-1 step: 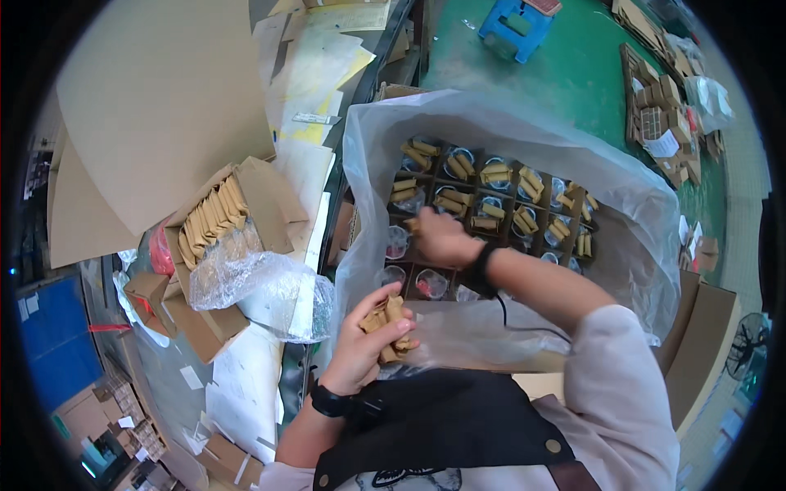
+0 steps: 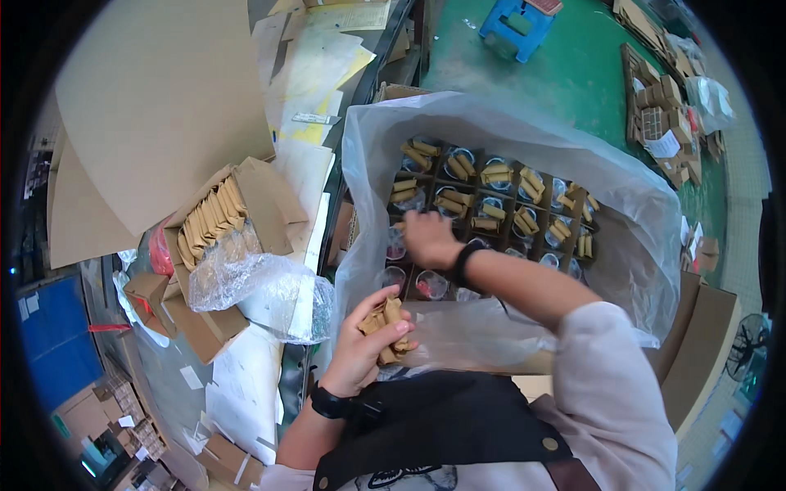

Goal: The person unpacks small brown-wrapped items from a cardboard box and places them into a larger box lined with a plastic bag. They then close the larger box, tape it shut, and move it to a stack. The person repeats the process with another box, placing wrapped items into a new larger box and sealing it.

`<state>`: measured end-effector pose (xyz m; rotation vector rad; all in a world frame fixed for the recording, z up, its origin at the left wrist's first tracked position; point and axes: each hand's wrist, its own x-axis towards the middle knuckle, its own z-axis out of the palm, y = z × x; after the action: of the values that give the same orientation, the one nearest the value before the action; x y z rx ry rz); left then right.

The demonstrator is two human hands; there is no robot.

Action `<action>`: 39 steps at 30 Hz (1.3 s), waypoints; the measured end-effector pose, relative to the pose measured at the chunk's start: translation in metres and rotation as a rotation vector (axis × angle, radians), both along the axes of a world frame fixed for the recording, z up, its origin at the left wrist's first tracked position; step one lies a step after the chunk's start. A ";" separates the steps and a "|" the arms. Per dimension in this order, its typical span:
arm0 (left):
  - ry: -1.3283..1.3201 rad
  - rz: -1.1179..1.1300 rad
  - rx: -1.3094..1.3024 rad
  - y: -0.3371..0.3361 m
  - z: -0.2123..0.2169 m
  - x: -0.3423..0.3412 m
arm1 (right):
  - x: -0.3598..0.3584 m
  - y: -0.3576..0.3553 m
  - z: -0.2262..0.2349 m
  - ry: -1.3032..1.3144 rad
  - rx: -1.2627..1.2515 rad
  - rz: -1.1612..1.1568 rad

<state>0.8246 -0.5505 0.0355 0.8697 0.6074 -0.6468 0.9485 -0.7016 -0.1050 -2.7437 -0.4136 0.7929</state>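
My left hand (image 2: pixel 356 352) is closed around a bundle of small tan cardboard pieces (image 2: pixel 385 323), held near my chest at the front edge of a carton. That carton is lined with a clear plastic bag (image 2: pixel 630 204) and split by a divider grid (image 2: pixel 491 209). The cells hold round clear containers, and several have tan pieces in them. My right hand (image 2: pixel 427 239), with a black wristband, reaches into the grid's left side. Its fingers curl down over a cell, and a tan piece shows at the fingertips.
To the left, an open brown carton (image 2: pixel 237 184) holds a row of tan pieces (image 2: pixel 209 217), with crumpled clear plastic (image 2: pixel 258 286) in front. A big cardboard sheet (image 2: pixel 155 106) lies behind it. Further back are papers (image 2: pixel 323 57), a blue stool (image 2: pixel 516 20) and stacked cardboard (image 2: pixel 663 114) on the green floor.
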 end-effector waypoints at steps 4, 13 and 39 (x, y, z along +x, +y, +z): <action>0.043 0.055 0.018 0.001 -0.008 -0.004 | -0.035 0.046 -0.065 -0.413 -0.067 0.109; -0.092 -0.068 -0.111 -0.017 -0.018 0.018 | -0.044 -0.050 0.095 1.128 1.187 -0.170; -0.179 -0.242 -0.008 -0.075 -0.036 0.006 | -0.083 -0.096 0.117 1.142 1.241 -0.566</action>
<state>0.8305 -0.6253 -0.0003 0.9904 0.3403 -0.7794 0.8657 -0.7977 0.0120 -0.9346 0.1305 1.1745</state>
